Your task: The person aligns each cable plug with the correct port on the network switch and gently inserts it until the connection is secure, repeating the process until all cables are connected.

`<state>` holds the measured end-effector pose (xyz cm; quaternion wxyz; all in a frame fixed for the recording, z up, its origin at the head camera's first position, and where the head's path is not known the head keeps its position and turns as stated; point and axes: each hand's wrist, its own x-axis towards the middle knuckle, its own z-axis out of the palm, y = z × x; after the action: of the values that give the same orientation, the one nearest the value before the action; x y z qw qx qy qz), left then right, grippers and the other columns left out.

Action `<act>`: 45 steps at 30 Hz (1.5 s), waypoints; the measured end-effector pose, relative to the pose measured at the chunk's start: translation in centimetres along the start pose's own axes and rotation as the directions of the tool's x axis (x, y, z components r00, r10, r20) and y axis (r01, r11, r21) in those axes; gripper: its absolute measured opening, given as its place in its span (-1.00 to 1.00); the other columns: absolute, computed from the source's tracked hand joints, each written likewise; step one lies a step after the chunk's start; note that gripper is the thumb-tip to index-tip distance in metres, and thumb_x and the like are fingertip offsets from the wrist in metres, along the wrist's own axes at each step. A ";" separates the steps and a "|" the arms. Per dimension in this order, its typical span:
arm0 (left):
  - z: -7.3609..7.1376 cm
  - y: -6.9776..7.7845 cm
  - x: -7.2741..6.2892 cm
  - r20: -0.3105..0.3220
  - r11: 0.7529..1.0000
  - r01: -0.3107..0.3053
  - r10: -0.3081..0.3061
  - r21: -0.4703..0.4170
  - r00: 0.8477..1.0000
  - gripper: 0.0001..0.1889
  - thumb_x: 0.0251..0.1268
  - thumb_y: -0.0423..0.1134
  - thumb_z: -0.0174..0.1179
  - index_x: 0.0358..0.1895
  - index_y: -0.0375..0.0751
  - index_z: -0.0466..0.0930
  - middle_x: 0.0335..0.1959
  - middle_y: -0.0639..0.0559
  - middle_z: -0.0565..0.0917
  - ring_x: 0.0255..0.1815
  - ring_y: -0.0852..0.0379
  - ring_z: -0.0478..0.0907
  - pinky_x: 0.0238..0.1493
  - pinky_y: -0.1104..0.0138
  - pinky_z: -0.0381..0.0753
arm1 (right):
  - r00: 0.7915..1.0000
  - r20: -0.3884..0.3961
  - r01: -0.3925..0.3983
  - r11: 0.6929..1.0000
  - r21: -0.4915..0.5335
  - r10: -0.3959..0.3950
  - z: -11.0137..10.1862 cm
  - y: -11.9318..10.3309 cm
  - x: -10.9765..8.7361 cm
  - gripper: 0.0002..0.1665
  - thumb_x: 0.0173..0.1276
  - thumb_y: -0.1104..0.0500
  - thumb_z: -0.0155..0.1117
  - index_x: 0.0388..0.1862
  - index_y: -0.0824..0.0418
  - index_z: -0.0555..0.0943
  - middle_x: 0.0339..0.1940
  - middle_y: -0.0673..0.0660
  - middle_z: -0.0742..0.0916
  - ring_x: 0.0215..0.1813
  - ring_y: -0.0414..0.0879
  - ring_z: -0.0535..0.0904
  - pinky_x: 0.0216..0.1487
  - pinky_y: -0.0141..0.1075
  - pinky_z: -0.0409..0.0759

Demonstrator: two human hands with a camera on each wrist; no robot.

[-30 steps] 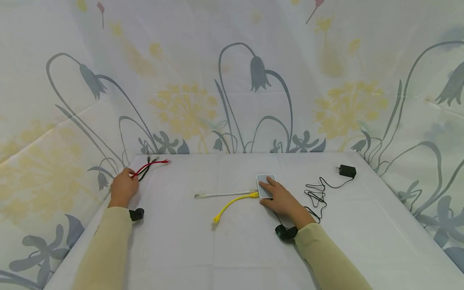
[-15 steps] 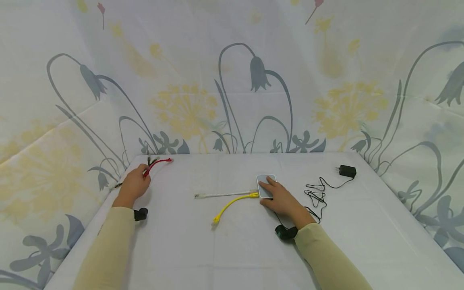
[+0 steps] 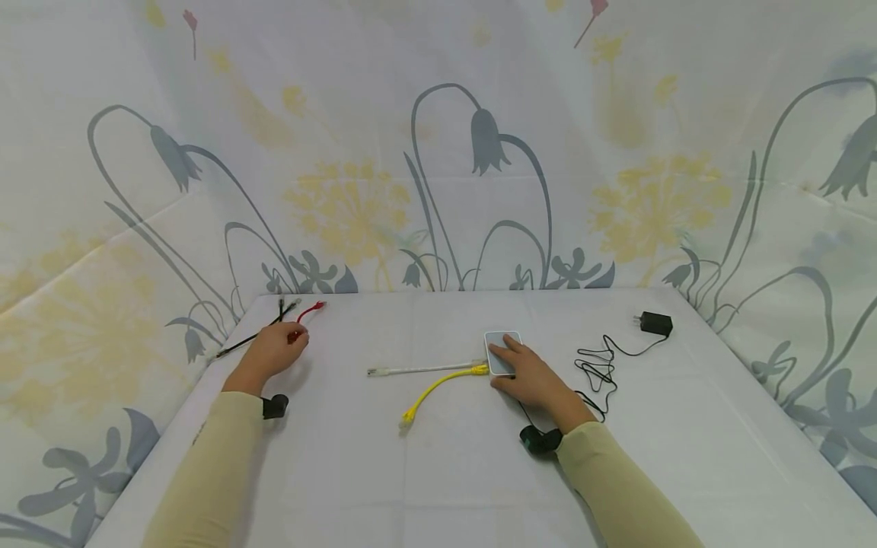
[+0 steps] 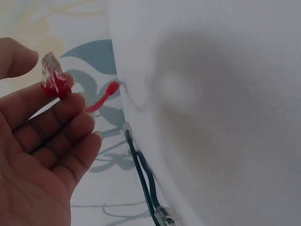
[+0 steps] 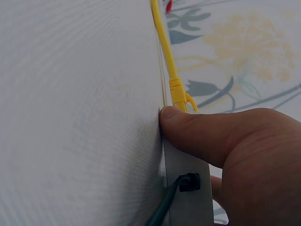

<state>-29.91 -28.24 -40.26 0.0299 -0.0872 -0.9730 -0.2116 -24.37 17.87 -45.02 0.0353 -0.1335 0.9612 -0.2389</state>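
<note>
My left hand (image 3: 275, 350) holds a red network cable (image 3: 311, 308) above the left back of the table. In the left wrist view its clear plug (image 4: 52, 75) lies at the index finger, with the thumb a little apart. My right hand (image 3: 540, 384) grips a small white box (image 3: 495, 339), fingers over the top and thumb at its side. A yellow network cable (image 3: 435, 388) and a white network cable (image 3: 425, 370) run left from the box. The right wrist view shows a black power plug (image 5: 189, 181) in the box's side.
Two black network cables (image 3: 241, 346) lie crossed at the table's back left corner, partly behind the left hand. A black power adapter (image 3: 655, 323) and its tangled cord (image 3: 597, 371) lie on the right. Flower-printed cloth (image 3: 445, 190) stands behind the white tabletop (image 3: 425, 487).
My left hand has moved right with the red cable, away from the black cables, which now lie on the table. The right hand and the box have stayed put.
</note>
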 end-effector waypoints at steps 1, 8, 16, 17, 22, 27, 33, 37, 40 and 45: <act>0.1 0.2 0.0 0.007 1.000 0.000 0.000 -0.016 1.000 -0.61 0.42 -0.21 -0.11 0.11 -0.33 0.58 0.00 -0.25 0.64 -0.10 -0.10 0.50 -0.16 0.12 0.48 | 1.000 0.000 0.001 1.000 0.002 -0.001 0.0 0.0 0.0 -0.22 0.35 -0.01 0.26 0.51 0.03 0.25 0.59 0.24 0.13 0.55 0.31 0.05 0.42 0.22 0.17; 0.6 0.9 0.2 0.018 0.997 -0.082 0.082 -0.003 0.997 -0.62 0.37 -0.38 -0.06 0.18 -0.39 0.53 0.03 -0.25 0.66 -0.16 -0.03 0.51 -0.25 0.26 0.43 | 1.000 -0.001 -0.001 1.000 0.013 0.001 0.2 0.2 0.0 -0.22 0.35 -0.01 0.26 0.50 0.03 0.26 0.59 0.24 0.13 0.55 0.30 0.06 0.42 0.22 0.17; 0.9 1.4 0.0 -0.002 0.992 -0.125 0.125 -0.003 0.992 -0.72 0.39 -0.29 0.12 0.07 -0.35 0.61 -0.13 -0.18 0.66 -0.17 -0.04 0.54 -0.11 0.10 0.53 | 1.000 0.003 0.000 1.000 0.019 0.000 0.2 0.0 -0.1 -0.22 0.36 -0.01 0.26 0.51 0.00 0.25 0.59 0.22 0.12 0.55 0.29 0.05 0.43 0.21 0.16; 0.9 1.4 0.0 -0.006 0.991 -0.132 0.132 0.006 0.991 -0.73 0.39 -0.28 0.13 0.05 -0.34 0.62 -0.15 -0.17 0.64 -0.17 -0.04 0.53 -0.12 0.10 0.52 | 1.000 0.003 -0.001 1.000 0.022 0.001 0.1 0.0 -0.1 -0.22 0.36 -0.01 0.26 0.51 0.00 0.25 0.59 0.22 0.12 0.55 0.29 0.05 0.43 0.21 0.16; 1.2 1.6 0.3 -0.017 0.986 -0.161 0.162 0.046 0.987 -0.74 0.39 -0.24 0.13 0.02 -0.27 0.65 0.02 -0.24 0.58 0.06 -0.22 0.49 0.10 -0.05 0.49 | 1.000 0.005 -0.006 1.000 0.019 0.006 0.0 -0.1 -0.1 -0.23 0.35 -0.01 0.26 0.51 0.00 0.25 0.59 0.22 0.12 0.55 0.29 0.05 0.43 0.21 0.17; 1.5 2.2 0.5 0.008 0.989 -0.145 0.145 0.011 0.989 -0.71 0.40 -0.20 0.13 0.07 -0.22 0.64 0.16 -0.26 0.60 0.22 -0.24 0.48 0.18 -0.08 0.45 | 1.000 0.006 -0.007 1.000 0.020 0.007 0.0 0.0 -0.1 -0.22 0.35 -0.01 0.26 0.51 0.00 0.25 0.59 0.22 0.12 0.56 0.29 0.04 0.43 0.21 0.16; 2.0 2.9 0.8 0.003 0.985 -0.156 0.156 -0.069 0.988 -0.71 0.39 -0.18 0.15 0.09 -0.19 0.60 0.04 -0.18 0.68 0.15 -0.20 0.54 0.09 -0.05 0.48 | 1.000 0.010 -0.002 1.000 0.014 0.002 -0.1 0.0 -0.2 -0.22 0.36 -0.03 0.25 0.51 0.00 0.24 0.60 0.22 0.11 0.55 0.29 0.04 0.42 0.22 0.17; 2.3 3.4 1.0 -0.015 0.977 -0.173 0.173 -0.121 0.985 -0.78 0.38 -0.17 0.18 0.01 -0.13 0.59 -0.04 -0.08 0.69 0.13 -0.16 0.54 0.08 -0.03 0.47 | 1.000 0.010 0.001 1.000 0.018 -0.001 -0.1 0.0 -0.2 -0.22 0.37 -0.02 0.24 0.52 0.00 0.23 0.60 0.22 0.10 0.56 0.28 0.04 0.43 0.21 0.16; 2.5 3.8 1.1 -0.021 0.973 -0.181 0.180 -0.140 0.984 -0.81 0.36 -0.16 0.20 -0.05 -0.10 0.63 -0.05 -0.06 0.69 0.04 -0.10 0.56 0.02 0.02 0.49 | 1.000 0.009 0.000 1.000 0.018 -0.001 -0.2 -0.1 -0.2 -0.22 0.37 -0.02 0.24 0.52 0.01 0.23 0.60 0.22 0.10 0.56 0.28 0.04 0.43 0.21 0.17; 3.2 4.5 1.2 -0.009 0.971 -0.191 0.192 -0.146 0.981 -0.81 0.35 -0.14 0.21 -0.05 -0.07 0.66 -0.05 -0.04 0.70 0.02 -0.08 0.58 0.04 0.03 0.52 | 1.000 0.015 -0.007 1.000 0.011 0.007 -0.1 0.0 -0.2 -0.22 0.37 -0.03 0.24 0.52 0.00 0.22 0.60 0.21 0.10 0.56 0.28 0.04 0.42 0.21 0.18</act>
<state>-30.35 -22.71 -41.27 0.0412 -0.1831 -0.9420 -0.2783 -24.20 17.93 -44.89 0.0441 -0.1318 0.9600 -0.2430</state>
